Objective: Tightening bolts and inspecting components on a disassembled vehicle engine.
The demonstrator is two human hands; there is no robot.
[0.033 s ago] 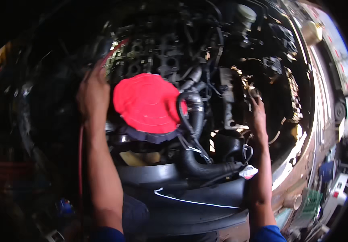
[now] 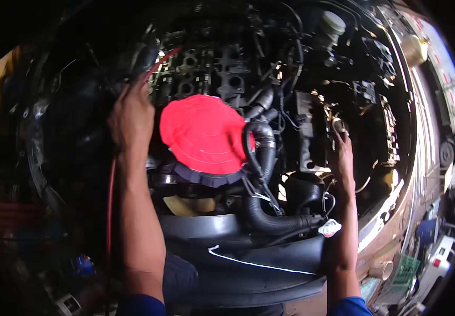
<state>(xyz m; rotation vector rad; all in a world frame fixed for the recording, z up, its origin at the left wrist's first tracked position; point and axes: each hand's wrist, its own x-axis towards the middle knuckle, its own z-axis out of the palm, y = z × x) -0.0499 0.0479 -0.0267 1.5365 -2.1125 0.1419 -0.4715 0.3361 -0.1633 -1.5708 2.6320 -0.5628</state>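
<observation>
My left hand (image 2: 132,118) is closed round a thin red hose (image 2: 111,205). The hose rises along my forearm, and a red length (image 2: 161,62) shows beyond my fingers over the engine's metal top (image 2: 188,84). At the right, my right hand (image 2: 344,150) reaches into the engine bay with its fingers bent at a small pale round piece (image 2: 338,125); its grip is partly hidden in shadow. Between my arms lies a round red cloth-like cover (image 2: 204,131) with a dark pleated edge (image 2: 209,178) below it.
A thick black hose (image 2: 269,221) curves past the red cover to a capped neck (image 2: 329,228). A black shroud (image 2: 201,229) spans the front. White cord (image 2: 259,267) lies across the dark front panel. A green crate (image 2: 404,271) and a white vehicle (image 2: 438,263) stand at the right.
The whole scene has shifted slightly rightward in the picture and looks sharper. Both hands keep about the same places on the engine.
</observation>
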